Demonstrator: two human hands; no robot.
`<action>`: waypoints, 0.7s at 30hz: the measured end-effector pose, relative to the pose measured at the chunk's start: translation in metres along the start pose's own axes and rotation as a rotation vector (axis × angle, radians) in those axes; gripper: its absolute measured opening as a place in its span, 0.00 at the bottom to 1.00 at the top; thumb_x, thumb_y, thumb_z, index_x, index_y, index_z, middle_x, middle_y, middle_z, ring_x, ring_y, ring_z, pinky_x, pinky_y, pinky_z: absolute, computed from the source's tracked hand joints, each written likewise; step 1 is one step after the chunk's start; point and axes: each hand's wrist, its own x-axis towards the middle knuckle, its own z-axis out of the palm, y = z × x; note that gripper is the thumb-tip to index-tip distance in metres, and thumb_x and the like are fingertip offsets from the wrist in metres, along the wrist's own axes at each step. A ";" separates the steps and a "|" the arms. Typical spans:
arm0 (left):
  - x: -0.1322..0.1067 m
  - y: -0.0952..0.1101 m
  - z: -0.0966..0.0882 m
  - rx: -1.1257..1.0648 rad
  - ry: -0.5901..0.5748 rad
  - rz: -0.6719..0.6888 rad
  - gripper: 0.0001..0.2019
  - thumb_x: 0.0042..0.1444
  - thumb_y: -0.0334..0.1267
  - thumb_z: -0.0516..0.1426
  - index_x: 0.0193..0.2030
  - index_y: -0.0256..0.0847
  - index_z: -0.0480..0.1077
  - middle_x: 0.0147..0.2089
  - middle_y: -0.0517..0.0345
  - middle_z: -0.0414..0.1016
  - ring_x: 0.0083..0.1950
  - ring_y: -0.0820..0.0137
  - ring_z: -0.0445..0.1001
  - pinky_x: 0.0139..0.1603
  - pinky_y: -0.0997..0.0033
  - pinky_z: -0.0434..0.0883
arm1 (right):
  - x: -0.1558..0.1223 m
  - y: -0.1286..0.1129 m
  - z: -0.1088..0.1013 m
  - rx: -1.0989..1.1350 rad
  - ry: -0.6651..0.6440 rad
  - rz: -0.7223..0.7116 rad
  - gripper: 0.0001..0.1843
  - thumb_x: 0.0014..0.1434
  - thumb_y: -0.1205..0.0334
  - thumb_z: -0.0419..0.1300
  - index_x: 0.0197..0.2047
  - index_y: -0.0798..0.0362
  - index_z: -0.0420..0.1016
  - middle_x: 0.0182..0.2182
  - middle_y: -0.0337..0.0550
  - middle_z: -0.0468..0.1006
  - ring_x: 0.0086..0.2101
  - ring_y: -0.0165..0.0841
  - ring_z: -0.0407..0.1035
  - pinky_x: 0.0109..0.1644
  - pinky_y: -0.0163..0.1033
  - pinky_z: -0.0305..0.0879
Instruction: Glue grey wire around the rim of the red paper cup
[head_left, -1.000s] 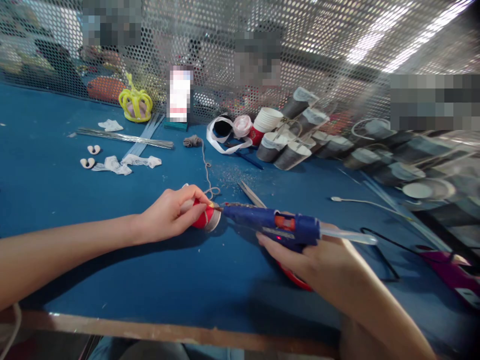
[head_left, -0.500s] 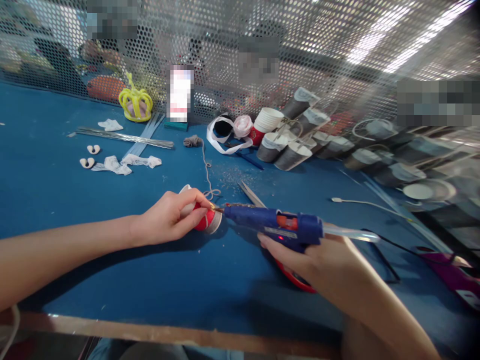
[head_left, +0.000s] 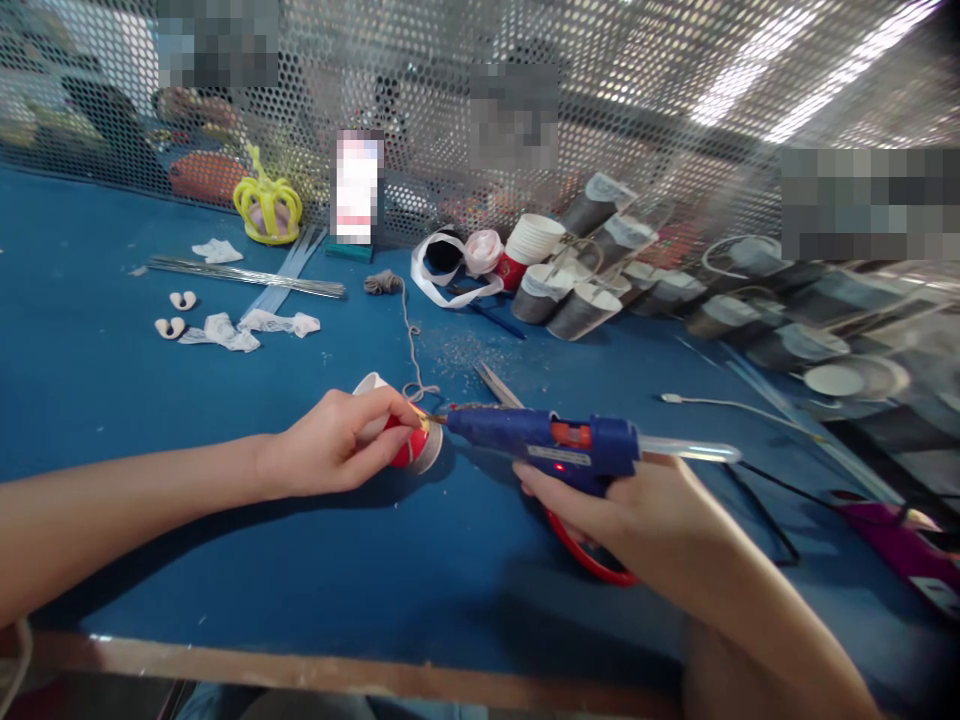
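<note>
My left hand (head_left: 349,440) is closed around a small paper cup (head_left: 369,385), white at the rim and red with a grey yarn-wrapped band at the other end. The cup lies tilted on its side, and my fingers hide much of it. In my right hand (head_left: 630,510) is a blue glue gun (head_left: 517,430) with a clear glue stick out of its back and a small red light on. Its metal nozzle points left, at the cup beside my left fingertips; whether it touches, I cannot tell. Red-handled scissors (head_left: 499,386) lie partly hidden under the gun.
Grey yarn (head_left: 384,283) trails toward the cup. Behind it are white ribbon (head_left: 427,290), stacked cups (head_left: 536,240) and several grey buckets (head_left: 581,312). Metal wires (head_left: 247,277), lace pieces (head_left: 225,330) and a yellow crown-shaped item (head_left: 268,205) lie left. A phone (head_left: 356,190) stands near the mesh screen.
The glue gun has shifted slightly left and its glue stick sits more level. More of the cup's white rim shows. My left hand keeps its hold.
</note>
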 end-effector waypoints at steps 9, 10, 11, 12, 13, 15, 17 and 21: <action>-0.001 0.001 -0.002 0.051 -0.025 0.074 0.04 0.56 0.31 0.49 0.38 0.39 0.63 0.28 0.61 0.74 0.28 0.76 0.72 0.27 0.80 0.65 | 0.004 -0.005 -0.001 0.046 -0.038 0.123 0.12 0.46 0.52 0.57 0.20 0.50 0.66 0.10 0.34 0.63 0.13 0.28 0.58 0.14 0.33 0.54; -0.001 0.000 -0.002 0.053 -0.019 0.081 0.04 0.56 0.31 0.49 0.38 0.39 0.63 0.28 0.60 0.74 0.28 0.76 0.72 0.27 0.80 0.65 | 0.005 -0.006 0.000 0.046 -0.038 0.122 0.11 0.45 0.52 0.58 0.20 0.50 0.66 0.11 0.34 0.63 0.13 0.28 0.58 0.14 0.33 0.54; -0.001 0.000 -0.002 0.056 -0.013 0.089 0.04 0.56 0.30 0.49 0.38 0.39 0.63 0.28 0.60 0.74 0.28 0.77 0.71 0.27 0.81 0.65 | 0.004 -0.006 0.000 0.043 -0.034 0.118 0.11 0.45 0.52 0.58 0.20 0.50 0.66 0.11 0.34 0.63 0.13 0.28 0.58 0.14 0.33 0.54; -0.001 0.000 -0.002 0.060 -0.010 0.096 0.04 0.56 0.30 0.49 0.38 0.39 0.63 0.27 0.61 0.73 0.26 0.77 0.71 0.26 0.81 0.64 | 0.004 -0.005 0.000 0.037 -0.031 0.117 0.11 0.46 0.53 0.58 0.20 0.50 0.66 0.11 0.34 0.63 0.13 0.27 0.58 0.14 0.33 0.53; -0.001 -0.001 -0.002 0.064 -0.009 0.102 0.04 0.56 0.30 0.49 0.38 0.38 0.63 0.27 0.62 0.73 0.24 0.78 0.69 0.25 0.81 0.63 | 0.003 -0.005 0.000 0.029 -0.026 0.118 0.11 0.46 0.53 0.57 0.20 0.50 0.67 0.10 0.34 0.63 0.12 0.27 0.57 0.14 0.33 0.52; -0.001 -0.002 -0.001 0.061 -0.011 0.121 0.04 0.56 0.30 0.49 0.37 0.38 0.62 0.24 0.63 0.72 0.21 0.79 0.66 0.23 0.81 0.62 | 0.001 -0.004 -0.001 0.005 -0.023 0.115 0.11 0.48 0.53 0.56 0.21 0.50 0.68 0.09 0.34 0.61 0.11 0.26 0.54 0.13 0.33 0.50; 0.000 -0.003 -0.001 0.050 -0.002 0.148 0.03 0.56 0.29 0.49 0.37 0.38 0.62 0.23 0.64 0.71 0.19 0.80 0.64 0.21 0.82 0.61 | 0.000 -0.002 -0.001 -0.024 -0.033 0.088 0.12 0.49 0.53 0.55 0.22 0.50 0.70 0.09 0.34 0.61 0.11 0.26 0.54 0.13 0.32 0.49; 0.000 -0.003 0.000 0.051 0.029 0.163 0.03 0.56 0.29 0.50 0.37 0.37 0.63 0.26 0.63 0.72 0.21 0.80 0.66 0.22 0.83 0.62 | 0.001 0.003 -0.002 -0.110 -0.026 -0.031 0.13 0.51 0.53 0.53 0.23 0.51 0.72 0.09 0.35 0.62 0.11 0.26 0.53 0.13 0.33 0.46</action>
